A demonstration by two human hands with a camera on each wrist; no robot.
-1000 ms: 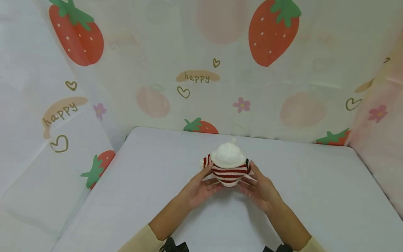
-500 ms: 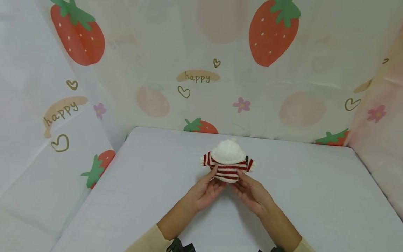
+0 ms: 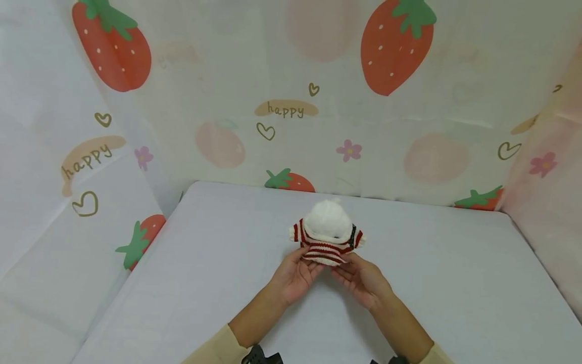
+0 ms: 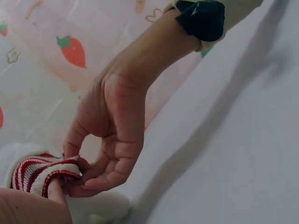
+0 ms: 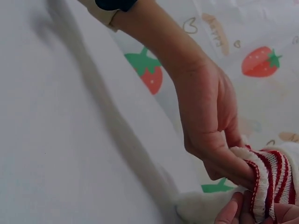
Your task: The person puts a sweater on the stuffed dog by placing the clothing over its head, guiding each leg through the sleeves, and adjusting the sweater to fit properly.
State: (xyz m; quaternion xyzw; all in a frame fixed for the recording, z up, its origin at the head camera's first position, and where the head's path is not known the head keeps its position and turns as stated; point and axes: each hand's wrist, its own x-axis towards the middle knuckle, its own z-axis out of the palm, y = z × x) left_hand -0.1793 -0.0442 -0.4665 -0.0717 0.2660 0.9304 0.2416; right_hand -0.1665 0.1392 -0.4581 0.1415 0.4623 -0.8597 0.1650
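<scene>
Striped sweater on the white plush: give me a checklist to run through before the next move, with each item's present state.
1. Left hand on the sweater: ok, it pinches the hem.
2. Right hand on the sweater: ok, it pinches the hem at the other side.
3. Both sleeves in sight: ok, they stick out sideways.
4. Hem lying flat: not ok, it curls outward in the wrist views.
5. White plush resting on the table: cannot tell, its contact is hidden.
</scene>
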